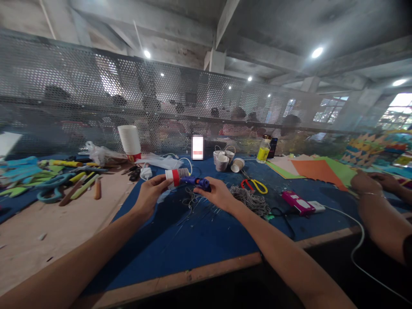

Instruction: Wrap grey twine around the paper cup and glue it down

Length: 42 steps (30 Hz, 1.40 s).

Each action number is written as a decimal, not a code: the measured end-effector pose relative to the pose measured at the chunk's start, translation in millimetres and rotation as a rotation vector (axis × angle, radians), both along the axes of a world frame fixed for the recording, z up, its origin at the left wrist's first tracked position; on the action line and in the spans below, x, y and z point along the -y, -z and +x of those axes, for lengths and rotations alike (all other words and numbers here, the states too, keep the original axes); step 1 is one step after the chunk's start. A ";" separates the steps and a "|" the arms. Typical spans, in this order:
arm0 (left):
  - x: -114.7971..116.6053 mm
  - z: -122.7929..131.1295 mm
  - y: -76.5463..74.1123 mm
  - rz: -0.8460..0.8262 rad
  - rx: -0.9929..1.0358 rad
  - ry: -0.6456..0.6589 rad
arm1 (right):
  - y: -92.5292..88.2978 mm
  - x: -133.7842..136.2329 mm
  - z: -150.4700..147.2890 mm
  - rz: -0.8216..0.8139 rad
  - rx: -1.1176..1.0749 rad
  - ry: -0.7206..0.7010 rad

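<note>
Above the blue table covering, my left hand (148, 194) is closed around the end of a white paper cup (175, 177) with a red band. The cup lies on its side, and grey cord is wound around its right part. My right hand (219, 194) grips a blue glue gun (197, 183), its nozzle pointing left at the cord-wrapped part. Whether the nozzle touches the cup, I cannot tell. Loose grey cord (252, 201) is heaped just right of my right hand, with a thin strand below the glue gun.
Yellow-and-red handled scissors (255, 186) lie behind the cord, near several wrapped cups (222, 162). Stacked paper cups (129, 139) stand at the back left; tools and teal scissors (51, 189) lie left. A magenta box (298, 203) and another person's arm (373, 206) are at right.
</note>
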<state>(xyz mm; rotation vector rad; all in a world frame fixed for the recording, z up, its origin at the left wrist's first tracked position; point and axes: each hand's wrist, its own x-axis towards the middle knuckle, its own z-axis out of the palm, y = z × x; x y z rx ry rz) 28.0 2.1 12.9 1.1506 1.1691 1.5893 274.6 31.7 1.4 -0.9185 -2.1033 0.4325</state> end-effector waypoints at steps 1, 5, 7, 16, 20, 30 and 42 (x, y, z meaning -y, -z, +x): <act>0.2 0.1 -0.4 -0.001 0.003 -0.002 | -0.4 0.4 0.1 0.000 0.008 0.001; 1.2 -0.3 -2.1 -0.002 0.004 0.002 | -1.3 1.2 0.4 0.008 0.026 -0.002; 1.7 -0.6 -2.7 -0.009 0.003 -0.007 | -0.9 0.9 0.3 0.010 0.024 -0.005; 0.9 -0.6 -2.5 0.000 0.003 -0.017 | -2.7 1.9 0.2 0.024 0.050 -0.001; -0.5 -2.4 -0.4 0.008 -0.017 -0.017 | -2.6 1.6 0.2 0.021 0.072 0.003; -1.8 -4.2 0.8 -0.007 0.009 -0.009 | -1.6 1.2 0.4 0.029 0.081 0.009; -2.4 -3.9 1.0 -0.002 -0.040 -0.024 | -0.3 0.3 0.7 0.024 0.071 -0.001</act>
